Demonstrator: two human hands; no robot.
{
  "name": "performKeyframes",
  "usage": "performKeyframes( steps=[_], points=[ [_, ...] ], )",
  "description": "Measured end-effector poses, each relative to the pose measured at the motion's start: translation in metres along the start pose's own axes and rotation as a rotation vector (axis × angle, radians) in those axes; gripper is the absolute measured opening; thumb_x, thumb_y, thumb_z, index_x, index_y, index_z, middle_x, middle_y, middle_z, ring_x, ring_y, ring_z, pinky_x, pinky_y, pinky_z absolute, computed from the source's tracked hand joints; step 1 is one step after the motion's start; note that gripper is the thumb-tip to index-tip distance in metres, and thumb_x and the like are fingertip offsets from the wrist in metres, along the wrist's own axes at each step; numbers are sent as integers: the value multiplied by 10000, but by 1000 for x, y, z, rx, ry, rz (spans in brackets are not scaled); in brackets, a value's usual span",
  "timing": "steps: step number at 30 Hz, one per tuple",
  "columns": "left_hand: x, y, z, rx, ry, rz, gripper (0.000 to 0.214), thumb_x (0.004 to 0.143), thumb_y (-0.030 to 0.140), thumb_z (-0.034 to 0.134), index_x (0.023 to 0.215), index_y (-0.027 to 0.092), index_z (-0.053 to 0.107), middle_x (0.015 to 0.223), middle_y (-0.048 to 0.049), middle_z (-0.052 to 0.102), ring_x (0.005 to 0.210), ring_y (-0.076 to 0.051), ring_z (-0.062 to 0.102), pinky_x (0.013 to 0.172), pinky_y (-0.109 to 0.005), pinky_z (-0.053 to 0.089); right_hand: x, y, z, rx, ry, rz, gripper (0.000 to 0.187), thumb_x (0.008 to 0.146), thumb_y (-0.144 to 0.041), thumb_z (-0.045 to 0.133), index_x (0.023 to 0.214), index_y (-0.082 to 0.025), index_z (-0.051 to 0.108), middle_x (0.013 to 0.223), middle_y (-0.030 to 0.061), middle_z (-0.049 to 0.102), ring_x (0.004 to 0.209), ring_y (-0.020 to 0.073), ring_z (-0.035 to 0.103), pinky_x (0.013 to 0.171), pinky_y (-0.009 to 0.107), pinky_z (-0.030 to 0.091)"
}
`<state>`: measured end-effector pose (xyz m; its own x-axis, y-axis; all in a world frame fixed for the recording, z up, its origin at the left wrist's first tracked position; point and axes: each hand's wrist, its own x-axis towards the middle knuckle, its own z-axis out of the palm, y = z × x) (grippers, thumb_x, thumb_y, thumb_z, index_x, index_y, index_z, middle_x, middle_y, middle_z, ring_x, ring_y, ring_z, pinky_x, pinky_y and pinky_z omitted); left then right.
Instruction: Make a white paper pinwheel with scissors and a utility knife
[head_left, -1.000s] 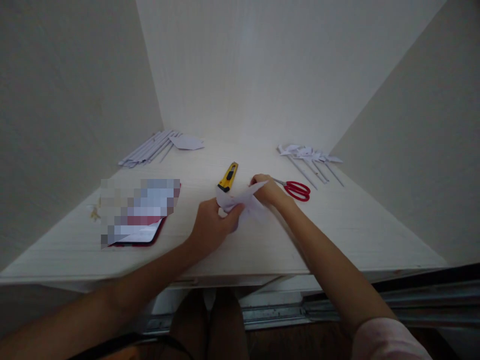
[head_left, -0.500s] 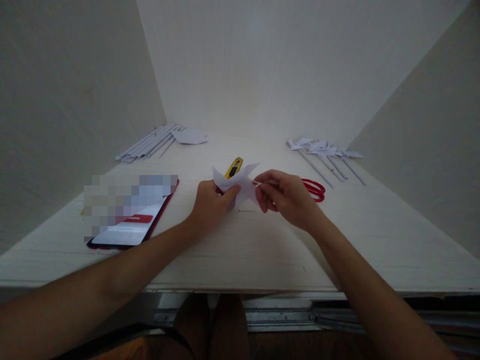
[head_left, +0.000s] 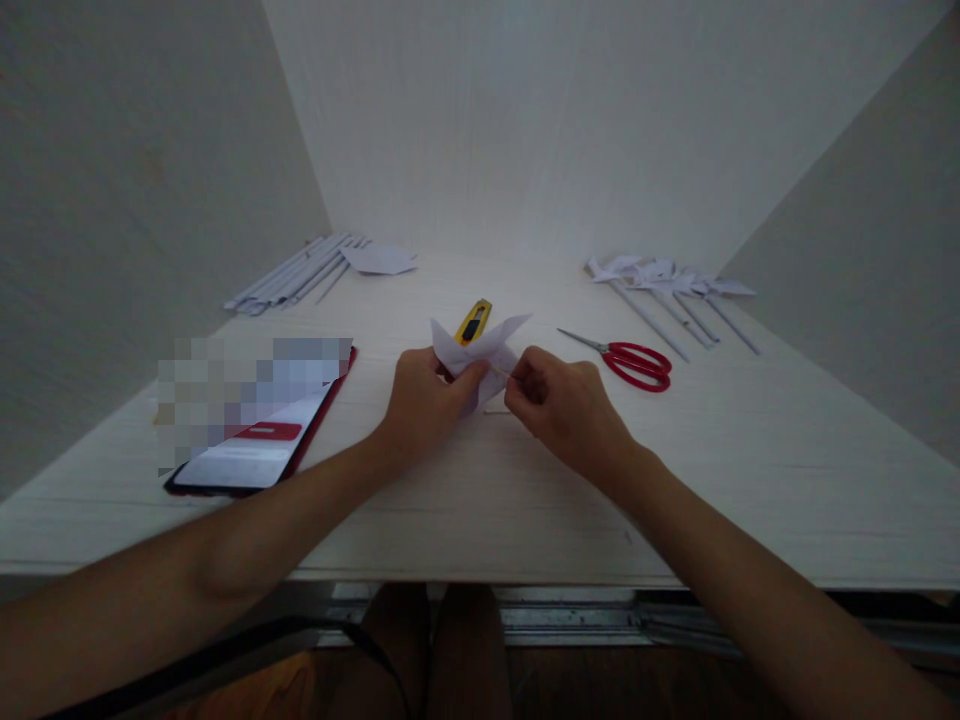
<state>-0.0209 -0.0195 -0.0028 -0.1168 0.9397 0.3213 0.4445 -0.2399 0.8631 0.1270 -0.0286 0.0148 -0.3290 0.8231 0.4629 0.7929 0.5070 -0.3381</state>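
Note:
A folded white paper pinwheel (head_left: 480, 350) is pinched in my left hand (head_left: 427, 400), with the thumb laid over its middle. My right hand (head_left: 562, 400) is closed on a thin pale stick (head_left: 499, 371), whose tip meets the centre of the pinwheel; whether it passes through the paper I cannot tell. Right behind the pinwheel lies a yellow utility knife (head_left: 474, 322), its lower end covered by the paper. Another thin stick (head_left: 495, 411) lies on the table below the hands, partly hidden.
Red-handled scissors (head_left: 637, 365) lie to the right. Several finished pinwheels on paper sticks (head_left: 660, 275) rest at the back right. Rolled paper sticks (head_left: 292, 275) and cut paper (head_left: 381, 260) are at the back left. A phone (head_left: 255, 455) lies left on the white table (head_left: 420, 530), walled on three sides.
My right hand has turned, its fingers curling tighter, with the stick's tip against the pinwheel's middle. The scissors now show fully. The view has shifted slightly.

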Motion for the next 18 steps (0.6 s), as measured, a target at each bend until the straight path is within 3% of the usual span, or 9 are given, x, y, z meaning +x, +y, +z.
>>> performKeyframes(
  steps=[9,18],
  points=[
    [0,0,0,37,16,15,181,655,268,586,625,102,654,560,-33,633,549,-150,584,511,-245,455,0,-3,1,36,-32,28,147,822,-217,453,741,-135,543,642,46,635,547,117,552,514,229,327],
    [0,0,0,36,10,17,175,661,260,583,625,103,652,569,-31,632,561,-151,585,539,-252,467,-1,-2,-1,94,-10,12,128,809,-207,470,715,-144,530,600,21,623,506,98,545,504,220,329]
  ],
)
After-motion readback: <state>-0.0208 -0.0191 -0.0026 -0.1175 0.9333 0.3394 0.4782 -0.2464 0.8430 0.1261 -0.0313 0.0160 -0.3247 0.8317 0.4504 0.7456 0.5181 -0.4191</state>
